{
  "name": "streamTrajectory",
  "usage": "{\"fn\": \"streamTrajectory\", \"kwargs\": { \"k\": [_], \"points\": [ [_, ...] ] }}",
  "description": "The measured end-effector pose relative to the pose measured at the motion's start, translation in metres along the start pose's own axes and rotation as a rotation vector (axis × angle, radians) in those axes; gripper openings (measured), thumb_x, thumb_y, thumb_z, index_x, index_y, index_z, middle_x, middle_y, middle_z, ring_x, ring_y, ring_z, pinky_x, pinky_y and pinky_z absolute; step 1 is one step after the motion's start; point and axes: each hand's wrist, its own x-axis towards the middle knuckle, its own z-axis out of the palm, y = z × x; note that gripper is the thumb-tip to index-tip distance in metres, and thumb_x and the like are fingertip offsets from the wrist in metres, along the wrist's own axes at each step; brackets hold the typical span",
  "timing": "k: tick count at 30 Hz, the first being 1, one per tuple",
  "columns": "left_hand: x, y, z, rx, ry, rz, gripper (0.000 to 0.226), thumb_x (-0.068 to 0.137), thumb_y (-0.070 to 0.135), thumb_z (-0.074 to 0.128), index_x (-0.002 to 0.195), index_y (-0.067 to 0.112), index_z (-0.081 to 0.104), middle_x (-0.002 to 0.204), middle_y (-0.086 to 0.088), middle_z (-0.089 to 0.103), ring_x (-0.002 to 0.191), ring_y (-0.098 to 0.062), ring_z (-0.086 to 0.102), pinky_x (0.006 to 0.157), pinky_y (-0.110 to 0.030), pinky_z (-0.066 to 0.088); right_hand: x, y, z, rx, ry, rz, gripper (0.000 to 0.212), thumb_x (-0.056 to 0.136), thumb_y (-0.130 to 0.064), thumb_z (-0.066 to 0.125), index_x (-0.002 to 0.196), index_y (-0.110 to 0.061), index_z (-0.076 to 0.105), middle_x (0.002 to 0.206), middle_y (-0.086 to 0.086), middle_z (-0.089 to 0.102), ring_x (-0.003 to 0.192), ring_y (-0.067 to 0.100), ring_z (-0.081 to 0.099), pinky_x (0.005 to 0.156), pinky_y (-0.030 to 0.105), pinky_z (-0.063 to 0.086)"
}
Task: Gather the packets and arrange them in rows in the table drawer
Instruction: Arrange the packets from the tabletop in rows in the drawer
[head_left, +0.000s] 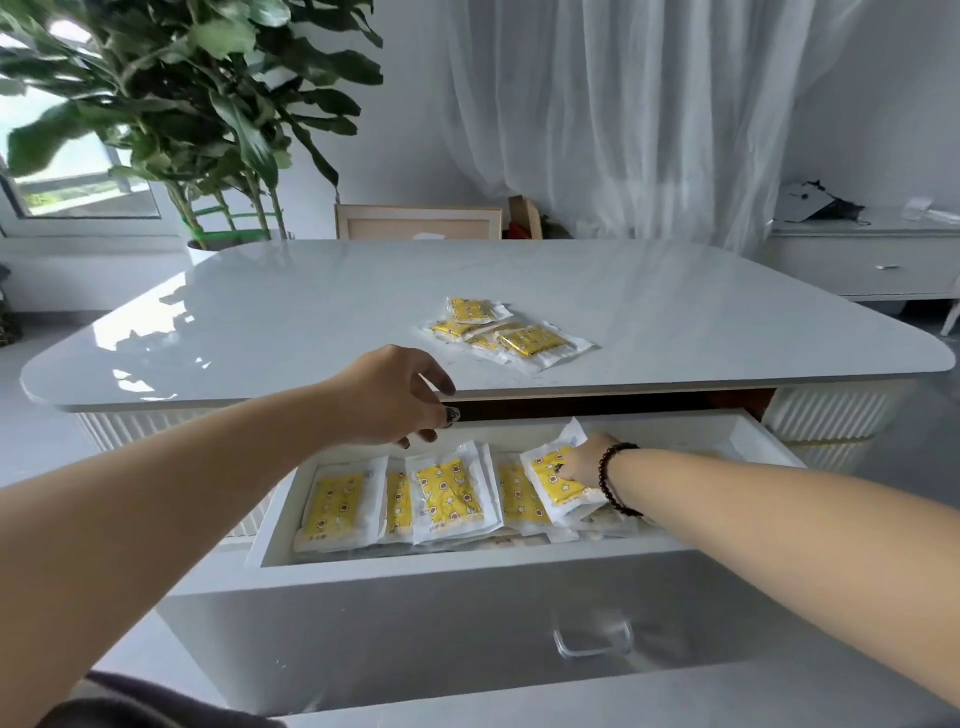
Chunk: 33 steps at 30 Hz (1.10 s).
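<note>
The white table drawer (457, 564) is pulled out below the table top. Inside it, several yellow-and-white packets (449, 493) lie side by side in a row. My right hand (584, 462) reaches into the drawer and holds a tilted packet (550, 470) at the right end of the row. My left hand (395, 400) hovers over the drawer's back left part, fingers loosely curled, holding nothing. A small pile of several more packets (506, 335) lies on the white table top (311, 312), beyond the drawer.
A clear handle (592, 636) sits on the drawer front. A large potted plant (197, 130) stands behind the table at the left. A white sideboard (872, 260) is at the far right, and a sheer curtain (623, 104) hangs at the back.
</note>
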Motion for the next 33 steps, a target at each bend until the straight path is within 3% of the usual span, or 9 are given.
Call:
{"fn": "streamTrajectory", "kwargs": {
  "k": [2, 4, 9, 12, 16, 21, 25, 30, 33],
  "points": [
    [0.000, -0.002, -0.002, -0.006, -0.002, 0.006, 0.019, 0.087, 0.018, 0.068, 0.106, 0.017, 0.062, 0.088, 0.001, 0.074, 0.076, -0.011, 0.072, 0.067, -0.030, 0.061, 0.016, 0.001, 0.013, 0.129, 0.005, 0.073, 0.023, 0.099, -0.013, 0.043, 0.119, -0.003, 0.050, 0.090, 0.008, 0.046, 0.103, 0.024, 0.055, 0.079, 0.022, 0.045],
    [0.000, -0.006, -0.003, -0.001, -0.023, -0.005, 0.019, 0.088, 0.016, 0.067, 0.106, 0.017, 0.062, 0.089, 0.000, 0.074, 0.078, -0.012, 0.072, 0.067, -0.029, 0.060, 0.034, 0.005, 0.028, 0.138, 0.033, 0.066, 0.049, 0.096, -0.013, 0.047, 0.142, -0.001, 0.033, 0.105, 0.011, 0.054, 0.100, 0.022, 0.055, 0.070, 0.019, 0.045],
    [-0.001, -0.022, -0.012, 0.029, -0.027, -0.055, 0.016, 0.089, 0.016, 0.065, 0.104, 0.017, 0.063, 0.089, 0.002, 0.074, 0.078, -0.011, 0.072, 0.069, -0.030, 0.060, 0.048, 0.008, 0.037, -0.043, 0.081, -0.002, 0.041, 0.091, -0.015, 0.050, 0.130, -0.001, 0.047, 0.072, 0.000, 0.043, 0.066, 0.014, 0.047, 0.046, 0.021, 0.031],
    [-0.001, -0.028, -0.018, 0.013, 0.006, -0.077, 0.015, 0.089, 0.018, 0.066, 0.104, 0.018, 0.063, 0.087, 0.003, 0.074, 0.076, -0.010, 0.072, 0.063, -0.025, 0.059, 0.044, 0.009, 0.033, -0.178, 0.205, -0.067, 0.040, 0.089, -0.019, 0.058, 0.124, -0.004, 0.049, 0.113, 0.010, 0.054, 0.100, 0.023, 0.055, 0.071, 0.025, 0.047],
    [-0.002, -0.031, -0.020, 0.008, 0.024, -0.108, 0.014, 0.089, 0.017, 0.065, 0.103, 0.018, 0.064, 0.085, 0.003, 0.075, 0.077, -0.010, 0.072, 0.063, -0.025, 0.059, 0.041, 0.012, 0.028, -0.122, 0.294, -0.098, 0.046, 0.085, -0.012, 0.060, 0.128, -0.008, 0.044, 0.139, 0.015, 0.030, 0.120, 0.031, 0.047, 0.099, 0.033, 0.043],
    [-0.002, -0.029, -0.015, 0.033, 0.015, -0.124, 0.013, 0.089, 0.015, 0.064, 0.102, 0.016, 0.064, 0.088, 0.002, 0.074, 0.076, -0.011, 0.072, 0.064, -0.026, 0.059, 0.027, 0.001, 0.016, -0.136, 0.274, -0.198, 0.029, 0.089, -0.007, 0.051, 0.117, -0.004, 0.058, 0.133, 0.010, 0.045, 0.111, 0.025, 0.054, 0.093, 0.030, 0.048],
    [0.002, -0.020, -0.007, 0.060, -0.007, -0.099, 0.012, 0.089, 0.015, 0.062, 0.102, 0.016, 0.064, 0.089, 0.002, 0.074, 0.077, -0.011, 0.072, 0.063, -0.026, 0.057, 0.013, -0.042, -0.017, 0.078, 0.263, -0.441, 0.022, 0.088, -0.008, 0.052, 0.089, -0.008, 0.074, 0.099, 0.007, 0.071, 0.086, 0.020, 0.069, 0.081, 0.031, 0.058],
    [0.012, -0.005, 0.009, 0.092, -0.039, -0.054, 0.013, 0.090, 0.014, 0.061, 0.102, 0.018, 0.062, 0.090, 0.002, 0.073, 0.079, -0.012, 0.072, 0.065, -0.027, 0.057, 0.029, -0.076, -0.048, 0.204, 0.564, -0.489, 0.016, 0.083, -0.007, 0.054, 0.091, -0.011, 0.067, 0.104, 0.005, 0.066, 0.095, 0.020, 0.060, 0.081, 0.025, 0.051],
    [0.019, 0.002, 0.012, 0.085, -0.005, -0.043, 0.010, 0.091, 0.015, 0.060, 0.099, 0.021, 0.061, 0.087, 0.001, 0.074, 0.076, -0.011, 0.072, 0.066, -0.029, 0.059, 0.047, -0.076, -0.042, -0.023, 0.556, -0.466, 0.027, 0.084, -0.023, 0.061, 0.108, -0.012, 0.055, 0.121, 0.009, 0.053, 0.111, 0.026, 0.052, 0.089, 0.034, 0.049]
  ]
}}
